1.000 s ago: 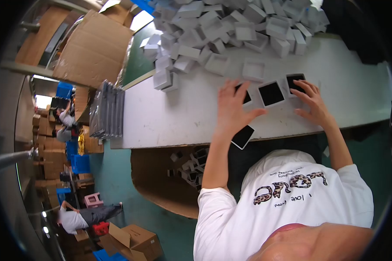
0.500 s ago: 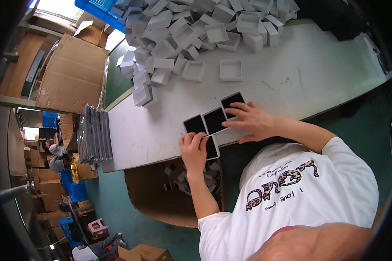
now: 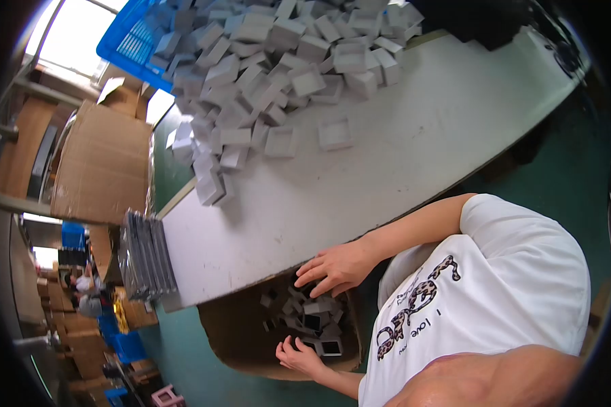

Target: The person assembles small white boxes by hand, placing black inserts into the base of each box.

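Note:
My left hand (image 3: 300, 357) is low over the near side of a large cardboard carton (image 3: 234, 349), its fingers apart and holding nothing. Close beside its fingertips lie small white boxes with black insides, one being a black-faced box (image 3: 331, 348). Another black-faced box (image 3: 312, 322) rests on the heap of small boxes (image 3: 295, 305) inside the carton. My right hand (image 3: 336, 269) hangs over the carton's far side by the table edge, fingers spread; part of the carton's contents is hidden beneath it. No object shows in its grasp.
A white table (image 3: 360, 197) stretches above the carton. Many white box trays (image 3: 251, 88) are piled on it, with a single tray (image 3: 335, 133) apart. A blue crate (image 3: 132, 44) stands behind. A stack of wrapped grey sheets (image 3: 146, 254) sits at the left table end.
Both hands have left the tabletop and moved down to the carton. The black-faced boxes they touched are gone from the table; black-faced boxes now show in the carton. The view has shifted.

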Action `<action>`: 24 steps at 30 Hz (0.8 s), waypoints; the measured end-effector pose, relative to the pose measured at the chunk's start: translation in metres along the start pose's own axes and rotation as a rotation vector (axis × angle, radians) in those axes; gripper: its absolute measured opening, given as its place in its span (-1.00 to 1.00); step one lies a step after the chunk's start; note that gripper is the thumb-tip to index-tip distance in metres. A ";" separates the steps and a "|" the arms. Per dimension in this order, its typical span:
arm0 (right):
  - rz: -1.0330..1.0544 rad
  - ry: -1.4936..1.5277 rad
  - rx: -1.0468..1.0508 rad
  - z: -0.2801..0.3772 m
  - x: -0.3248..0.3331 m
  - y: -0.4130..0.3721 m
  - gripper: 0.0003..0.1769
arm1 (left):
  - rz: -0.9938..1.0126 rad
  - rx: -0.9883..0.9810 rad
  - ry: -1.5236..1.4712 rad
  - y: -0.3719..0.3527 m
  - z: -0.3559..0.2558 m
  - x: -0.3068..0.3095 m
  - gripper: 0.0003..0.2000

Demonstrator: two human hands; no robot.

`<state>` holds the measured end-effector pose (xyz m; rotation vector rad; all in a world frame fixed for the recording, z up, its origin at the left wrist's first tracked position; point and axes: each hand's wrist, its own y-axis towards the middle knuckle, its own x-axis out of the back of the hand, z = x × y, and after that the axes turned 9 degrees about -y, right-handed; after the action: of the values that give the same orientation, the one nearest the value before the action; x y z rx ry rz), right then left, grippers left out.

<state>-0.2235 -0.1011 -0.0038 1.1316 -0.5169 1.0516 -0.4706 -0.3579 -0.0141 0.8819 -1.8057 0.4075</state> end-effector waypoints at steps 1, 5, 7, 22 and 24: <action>-0.061 -0.032 -0.055 -0.008 0.014 -0.016 -0.42 | 0.034 -0.034 -0.030 0.005 -0.006 -0.006 -0.73; -0.186 -0.257 -0.460 -0.034 0.109 -0.131 -0.36 | 0.096 -0.318 -0.164 0.039 -0.060 -0.018 -0.76; -0.213 -0.390 -0.785 -0.036 0.169 -0.201 -0.26 | 0.118 -0.427 -0.194 0.063 -0.094 -0.021 -0.77; -0.261 -1.373 -1.596 -0.121 0.447 -0.497 0.33 | 0.592 -1.535 -0.429 0.087 -0.521 -0.091 -0.74; -0.239 -1.350 -1.685 -0.126 0.440 -0.479 0.35 | 0.622 -1.676 -0.456 0.076 -0.589 -0.113 -0.69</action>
<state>0.3764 0.1717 0.0678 0.1053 -1.7678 -0.6637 -0.1180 0.1109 0.1309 -0.8208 -1.9830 -0.9562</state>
